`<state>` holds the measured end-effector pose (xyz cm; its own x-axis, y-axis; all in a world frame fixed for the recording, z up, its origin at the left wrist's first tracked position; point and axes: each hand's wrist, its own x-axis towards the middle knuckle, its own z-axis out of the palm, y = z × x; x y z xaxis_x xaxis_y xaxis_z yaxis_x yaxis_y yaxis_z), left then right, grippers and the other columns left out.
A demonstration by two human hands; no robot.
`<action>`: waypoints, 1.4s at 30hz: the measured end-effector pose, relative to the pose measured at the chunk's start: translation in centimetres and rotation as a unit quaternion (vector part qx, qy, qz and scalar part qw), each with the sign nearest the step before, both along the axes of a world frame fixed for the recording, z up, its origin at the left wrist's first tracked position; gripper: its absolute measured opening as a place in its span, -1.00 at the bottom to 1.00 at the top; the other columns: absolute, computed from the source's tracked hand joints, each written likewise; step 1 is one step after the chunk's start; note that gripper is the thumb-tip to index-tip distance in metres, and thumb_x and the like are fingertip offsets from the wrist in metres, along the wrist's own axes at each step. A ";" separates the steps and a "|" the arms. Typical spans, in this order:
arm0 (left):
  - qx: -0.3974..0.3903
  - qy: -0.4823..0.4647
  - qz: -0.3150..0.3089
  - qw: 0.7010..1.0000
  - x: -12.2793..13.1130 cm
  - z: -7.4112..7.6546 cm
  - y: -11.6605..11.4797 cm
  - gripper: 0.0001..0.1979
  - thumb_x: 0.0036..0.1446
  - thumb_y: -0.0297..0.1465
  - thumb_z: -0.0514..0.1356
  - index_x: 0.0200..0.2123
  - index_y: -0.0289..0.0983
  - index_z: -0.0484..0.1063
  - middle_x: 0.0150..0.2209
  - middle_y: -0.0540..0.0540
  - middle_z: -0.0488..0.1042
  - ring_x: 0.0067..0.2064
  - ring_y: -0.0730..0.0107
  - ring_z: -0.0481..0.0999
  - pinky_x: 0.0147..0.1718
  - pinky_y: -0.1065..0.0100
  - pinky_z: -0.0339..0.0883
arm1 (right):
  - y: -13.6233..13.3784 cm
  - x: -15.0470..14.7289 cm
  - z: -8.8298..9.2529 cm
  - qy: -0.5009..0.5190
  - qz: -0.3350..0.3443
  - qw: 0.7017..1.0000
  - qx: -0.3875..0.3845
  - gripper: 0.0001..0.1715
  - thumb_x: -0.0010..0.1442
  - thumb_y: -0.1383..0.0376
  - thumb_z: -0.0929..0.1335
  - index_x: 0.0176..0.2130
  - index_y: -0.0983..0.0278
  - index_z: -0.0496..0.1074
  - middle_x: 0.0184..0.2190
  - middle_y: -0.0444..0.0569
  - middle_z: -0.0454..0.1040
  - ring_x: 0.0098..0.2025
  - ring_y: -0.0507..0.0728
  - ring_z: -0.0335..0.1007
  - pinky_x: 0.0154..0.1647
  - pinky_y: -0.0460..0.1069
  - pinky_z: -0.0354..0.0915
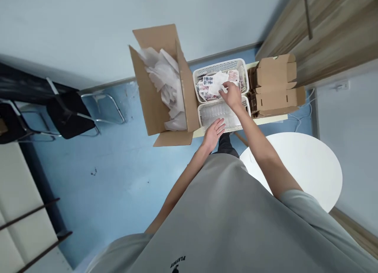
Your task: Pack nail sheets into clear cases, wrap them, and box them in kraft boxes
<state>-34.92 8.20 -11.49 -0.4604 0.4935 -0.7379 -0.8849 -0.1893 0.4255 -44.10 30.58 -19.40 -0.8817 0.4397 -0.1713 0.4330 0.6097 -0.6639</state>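
Observation:
My right hand point(232, 95) reaches into the far white basket point(220, 65), its fingers pinched on a small white packet point(217, 82) among several printed packets. My left hand point(215, 132) lies open and flat at the near edge of the nearer white basket point(246, 104), which holds clear plastic pieces. Both baskets stand side by side on a small pale table point(265, 120).
An open cardboard box point(156, 104) with white wrapping material stands left of the baskets. Folded brown cartons point(276, 86) are stacked to their right. A round white table point(298, 163) is near my right arm. Black chairs point(71, 113) stand on the blue floor at left.

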 end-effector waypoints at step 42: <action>0.133 0.169 -0.167 0.962 6.9 5.1 1.3 -0.75 0.17 -0.18 0.54 -0.23 -0.22 0.71 -0.12 -0.11 0.73 0.02 0.23 0.68 0.14 0.25 0.48 | -13.2 29.5 15.1 0.227 -0.352 0.779 -0.466 -0.26 0.05 -0.35 0.60 -0.14 0.17 0.59 -0.19 -0.08 0.72 -0.48 0.02 0.62 -0.53 -0.11 0.46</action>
<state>-28.05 9.53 -6.41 -0.4345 0.8067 -0.4007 -0.7347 -0.0601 0.6757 -14.58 17.39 -4.34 -0.5419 0.7126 -0.4455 0.0329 -0.5117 -0.8586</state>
